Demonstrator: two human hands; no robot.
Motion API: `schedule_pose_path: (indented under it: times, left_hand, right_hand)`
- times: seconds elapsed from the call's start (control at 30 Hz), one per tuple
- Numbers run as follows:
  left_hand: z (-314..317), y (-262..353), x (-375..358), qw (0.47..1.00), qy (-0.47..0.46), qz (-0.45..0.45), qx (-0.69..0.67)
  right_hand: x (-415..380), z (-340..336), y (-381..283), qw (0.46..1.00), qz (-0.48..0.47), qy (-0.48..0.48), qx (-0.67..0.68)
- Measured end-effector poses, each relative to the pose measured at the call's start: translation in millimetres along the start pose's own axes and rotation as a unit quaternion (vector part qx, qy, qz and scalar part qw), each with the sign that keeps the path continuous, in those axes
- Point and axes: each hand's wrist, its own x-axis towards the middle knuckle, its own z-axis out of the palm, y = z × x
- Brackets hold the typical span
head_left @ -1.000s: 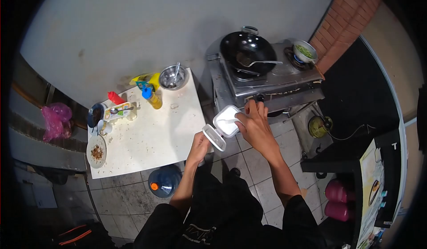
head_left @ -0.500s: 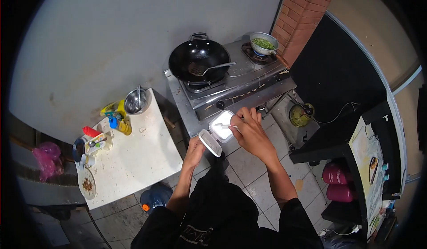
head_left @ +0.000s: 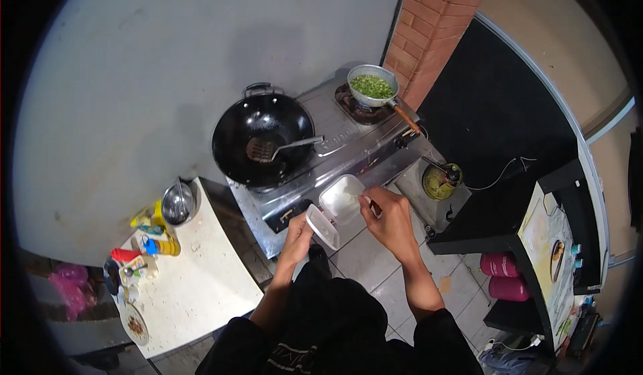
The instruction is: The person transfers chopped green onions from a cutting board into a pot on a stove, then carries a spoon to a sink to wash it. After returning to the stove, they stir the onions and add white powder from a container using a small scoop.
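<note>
An opened white container (head_left: 341,197) with a flip lid (head_left: 323,228) hangs in front of the stove. My left hand (head_left: 296,240) is closed on the lid side of it. Over the container's right edge is my right hand (head_left: 388,219), its fingers pinched on a small pale utensil (head_left: 355,197) that reaches into the container. The container's contents look white and are hard to make out.
On the stove (head_left: 321,174) sit a black wok (head_left: 248,124) with a spatula (head_left: 295,145) in it and a pan (head_left: 372,86) of chopped greens. Left is a white table (head_left: 201,281) with a steel bowl (head_left: 179,204) and bottles (head_left: 161,246); right, a dark counter (head_left: 482,244).
The view has shifted, so the stove and wok sit lower and further left. My right hand has moved slightly right and down with the container; both hands keep their hold.
</note>
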Motion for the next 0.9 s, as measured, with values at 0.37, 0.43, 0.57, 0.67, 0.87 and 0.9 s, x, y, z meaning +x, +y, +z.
schedule_pose_path:
  times: [0.37, 0.43, 0.57, 0.67, 0.87, 0.9]
  left_hand:
    - [17.9, 5.7, 58.4, 0.998, -0.040, 0.038, -0.039]
    - [23.9, 6.6, 67.1, 0.998, -0.037, 0.034, -0.043]
    - [40.3, 7.3, 86.8, 0.998, -0.019, 0.009, -0.053]
    - [59.5, 4.2, 107.6, 0.999, 0.015, 0.018, -0.045]
    - [94.1, -31.7, 145.8, 0.995, 0.101, 0.001, 0.003]
    - [104.3, -31.0, 151.4, 0.992, 0.121, 0.008, -0.030]
  right_hand:
    - [38.2, 1.7, 45.6, 0.996, 0.064, 0.028, 0.063]
    - [43.4, -0.5, 61.1, 0.990, 0.104, 0.034, 0.092]
    - [57.8, -3.5, 104.9, 0.970, 0.134, 0.023, 0.199]
    - [81.1, -14.3, 130.5, 0.948, 0.146, -0.009, 0.284]
    - [129.8, -30.9, 193.7, 0.848, 0.219, -0.077, 0.476]
    - [138.0, -34.5, 202.9, 0.845, 0.217, -0.088, 0.482]
